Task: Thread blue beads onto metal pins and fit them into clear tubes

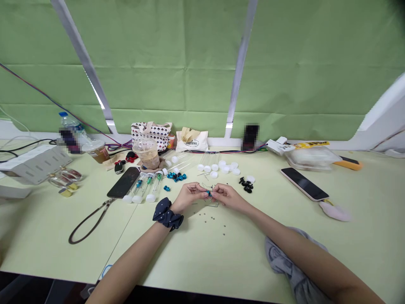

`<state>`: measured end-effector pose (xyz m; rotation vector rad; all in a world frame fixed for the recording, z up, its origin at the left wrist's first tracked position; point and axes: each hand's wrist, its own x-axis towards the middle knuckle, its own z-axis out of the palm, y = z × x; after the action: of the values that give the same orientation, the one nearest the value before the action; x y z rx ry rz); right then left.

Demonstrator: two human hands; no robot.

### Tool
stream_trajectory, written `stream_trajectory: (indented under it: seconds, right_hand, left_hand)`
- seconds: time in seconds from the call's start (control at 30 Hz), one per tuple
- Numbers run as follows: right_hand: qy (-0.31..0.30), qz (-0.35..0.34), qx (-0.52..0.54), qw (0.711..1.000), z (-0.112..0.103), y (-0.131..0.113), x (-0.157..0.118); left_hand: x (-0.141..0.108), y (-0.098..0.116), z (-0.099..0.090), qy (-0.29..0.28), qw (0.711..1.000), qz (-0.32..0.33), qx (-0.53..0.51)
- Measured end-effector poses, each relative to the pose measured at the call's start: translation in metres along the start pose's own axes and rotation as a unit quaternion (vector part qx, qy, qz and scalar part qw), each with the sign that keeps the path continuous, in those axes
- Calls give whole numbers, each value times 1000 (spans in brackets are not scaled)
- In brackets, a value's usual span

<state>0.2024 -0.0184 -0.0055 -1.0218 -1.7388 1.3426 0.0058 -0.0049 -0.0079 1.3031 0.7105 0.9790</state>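
My left hand [190, 196] and my right hand [228, 196] meet over the middle of the table, fingertips closed in a pinch. Between them is a small shiny blue part [209, 193], partly hidden by the fingers; its exact kind is too small to tell. Thin metal pieces [212, 205] show just below and behind the fingertips. Several tiny dark bits [205, 221] lie scattered on the tabletop nearer to me. Left of my left hand sits a cluster of similar blue parts [177, 176], with black parts [246, 185] beyond my right hand.
Clear tubes with white caps [150, 197] lie at left, beside a dark phone [124, 182] with a wrist strap. Loose white caps [225, 169] lie behind my hands. An iced drink cup [147, 154] stands at back left. Another phone [304, 184] and a plastic box [311, 158] are at right.
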Motion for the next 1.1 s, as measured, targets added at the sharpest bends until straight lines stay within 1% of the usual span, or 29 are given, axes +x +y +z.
stream_trajectory:
  seconds: [0.1,0.23,0.4,0.53,0.7,0.83,1.0,1.1]
  right_hand:
    - [-12,11,-9,1000,0,0,0]
    - [11,4,15,1000,0,1,0]
    - [-12,10,-10,1000,-1,-1,0]
    - [7,5,9,1000,0,-3,-1]
    - [-16,19,-12,1000,0,-3,-1]
    - [0,12,14,1000,0,-2,0]
    - [-32,3,-11,999,1,-4,-2]
    - [-34,6,-18,999,1,-5,-2]
  left_hand:
    - [0,0,0,-4,1000,2,3]
    - [0,0,0,1,1000,-4,-3]
    - [1,-2,-1,-5,1000,1,3]
    - [1,-3,-2,-2,1000,2,-3]
    - [1,-2,-1,-8,1000,3,11]
    - [1,-2,-1,-4,1000,3,11]
    - [1,-3,-3,-4,1000,11,15]
    - [1,-4,-3,4,1000,7,14]
